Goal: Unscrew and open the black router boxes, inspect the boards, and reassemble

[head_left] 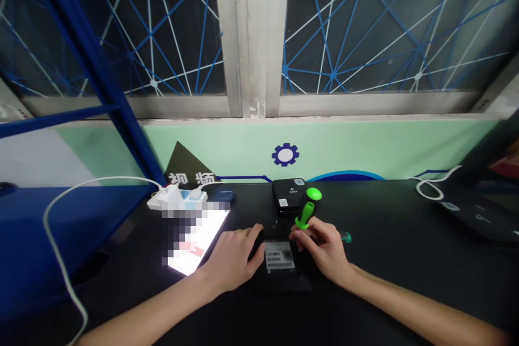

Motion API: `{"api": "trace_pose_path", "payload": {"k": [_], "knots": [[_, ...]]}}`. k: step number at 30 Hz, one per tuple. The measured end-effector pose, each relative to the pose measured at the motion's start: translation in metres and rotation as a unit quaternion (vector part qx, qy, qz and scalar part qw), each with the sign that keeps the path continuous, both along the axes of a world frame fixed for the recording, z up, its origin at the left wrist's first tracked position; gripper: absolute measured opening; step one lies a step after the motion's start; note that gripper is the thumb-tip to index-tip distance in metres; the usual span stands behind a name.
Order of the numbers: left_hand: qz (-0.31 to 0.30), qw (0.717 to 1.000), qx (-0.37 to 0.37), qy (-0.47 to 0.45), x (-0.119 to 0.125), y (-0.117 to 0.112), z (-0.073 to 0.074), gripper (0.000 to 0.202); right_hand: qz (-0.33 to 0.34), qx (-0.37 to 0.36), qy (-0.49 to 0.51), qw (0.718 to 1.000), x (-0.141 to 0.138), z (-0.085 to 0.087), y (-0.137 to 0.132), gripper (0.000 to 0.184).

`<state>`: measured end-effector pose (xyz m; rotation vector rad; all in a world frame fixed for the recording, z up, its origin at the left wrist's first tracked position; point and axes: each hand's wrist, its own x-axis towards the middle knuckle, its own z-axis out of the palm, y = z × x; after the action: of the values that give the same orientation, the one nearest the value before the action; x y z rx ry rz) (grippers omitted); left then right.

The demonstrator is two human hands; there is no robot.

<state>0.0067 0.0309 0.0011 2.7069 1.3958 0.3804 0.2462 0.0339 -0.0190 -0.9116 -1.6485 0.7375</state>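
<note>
A flat black device [284,280] with a white printed label on top lies on the black table in front of me. My left hand [239,254] grips its left edge, thumb near the label and fingers curled over the far corner. In my right hand [322,246], a screwdriver [310,208] with a bright green and black handle is held upright over the device's right side. My fingers close round it low down, and its tip is hidden. A small teal-green item [346,237] shows partly behind my right hand; I cannot tell its kind.
Another black box [288,194] with a small label stands by the wall. Left lies a lit phone or tablet [206,238], partly blurred, near a white power strip [178,198] and a dark blue case [224,195]. A black device [478,221] and white cable [430,190] are at right.
</note>
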Motion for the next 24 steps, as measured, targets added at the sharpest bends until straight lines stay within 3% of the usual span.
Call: {"api": "trace_pose_path", "payload": {"k": [8, 14, 18, 20, 24], "knots": [[0.011, 0.999, -0.007, 0.042, 0.01, 0.009, 0.004, 0.035, 0.032, -0.004, -0.014, 0.999, 0.008, 0.006, 0.009, 0.017], [0.011, 1.0, -0.01, -0.01, 0.009, 0.014, -0.006, 0.036, 0.025, 0.001, -0.021, 0.999, 0.014, 0.005, 0.01, 0.018], [0.021, 0.997, 0.048, -0.058, 0.007, 0.006, -0.006, 0.041, 0.025, 0.0, -0.013, 1.0, 0.013, 0.006, 0.01, 0.018], [0.001, 0.996, 0.038, -0.077, 0.006, 0.0, -0.005, 0.051, 0.022, 0.001, -0.012, 1.0, 0.013, 0.007, 0.01, 0.017], [-0.089, 0.993, -0.039, -0.073, -0.001, -0.004, -0.005, 0.091, 0.019, 0.012, -0.021, 1.0, 0.015, 0.008, 0.01, 0.014]]}}
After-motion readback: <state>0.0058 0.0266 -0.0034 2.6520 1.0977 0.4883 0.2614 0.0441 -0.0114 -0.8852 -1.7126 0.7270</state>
